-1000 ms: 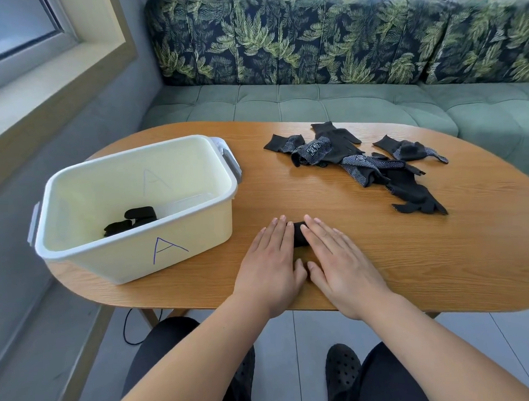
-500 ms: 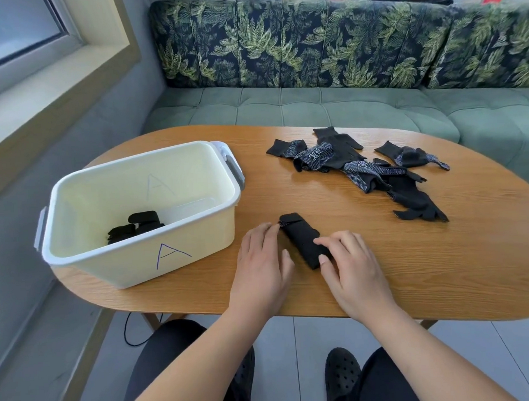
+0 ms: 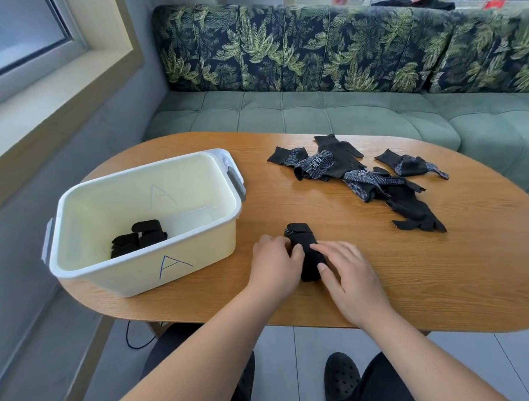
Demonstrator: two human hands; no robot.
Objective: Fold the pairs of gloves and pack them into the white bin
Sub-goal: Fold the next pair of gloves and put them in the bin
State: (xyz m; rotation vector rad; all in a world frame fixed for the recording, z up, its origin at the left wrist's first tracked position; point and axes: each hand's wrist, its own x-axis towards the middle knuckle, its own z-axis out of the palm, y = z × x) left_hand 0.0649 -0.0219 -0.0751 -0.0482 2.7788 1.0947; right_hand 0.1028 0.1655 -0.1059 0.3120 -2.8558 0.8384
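A white plastic bin [image 3: 145, 275], smooth-walled with grey handles and a blue "A" drawn on its side, stands at the left end of the oval wooden table [image 3: 442, 268]. Folded black gloves [image 3: 140, 237] already lie inside it. A loose heap of gloves [image 3: 362, 178], black knit with dotted grip patches, sprawls near the far edge, well apart from the hands. Nothing lies between the hands and the bin.

The folded pair [image 3: 302, 238], a narrow black bundle, lies near the near edge. The left hand [image 3: 275, 263] pinches its left side, fingers curled and thumb on top. The right hand [image 3: 351, 275] rests on it, fingers nearly straight and close together. Behind the table runs a green tufted sofa [image 3: 314, 113].
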